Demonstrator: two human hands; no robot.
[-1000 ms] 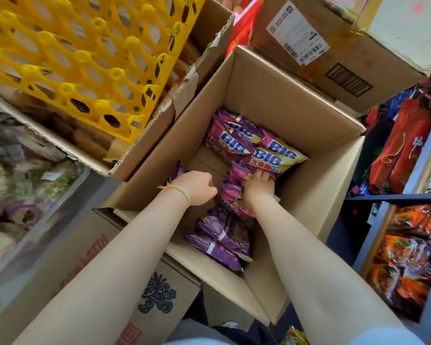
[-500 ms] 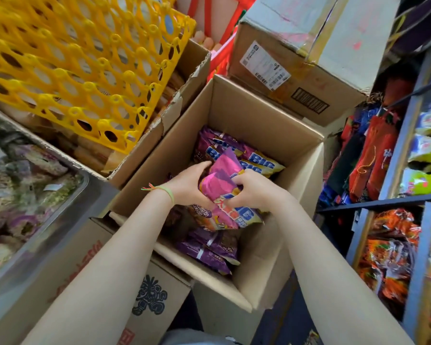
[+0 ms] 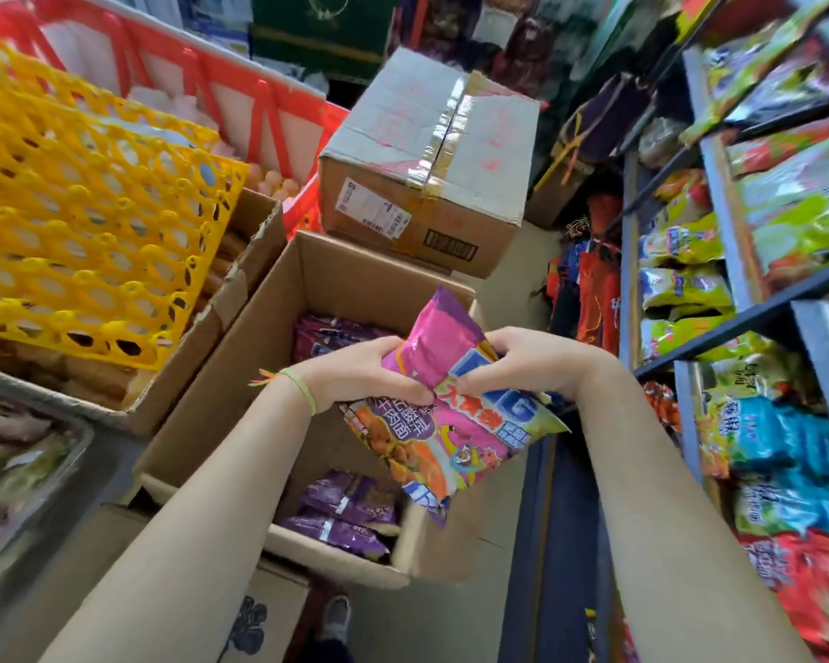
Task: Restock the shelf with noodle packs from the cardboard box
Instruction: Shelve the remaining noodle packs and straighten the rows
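Hands are gripping pink and purple plastic noodle packs [image 3: 451, 404] together, left hand [image 3: 360, 370] and right hand [image 3: 522, 361] pinching the bunch above the open brown cardboard box [image 3: 240, 375], probably for carrying to the blue metal shelf [image 3: 733, 279] nearby.

Both forearms extended forward; left hand [image 3: 360, 375] and right hand [image 3: 522, 361] curled inward, fingers clenched, wrists level.

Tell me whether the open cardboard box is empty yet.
Not empty. Purple noodle packs still lie inside the cardboard box, below the bundle both hands hold.
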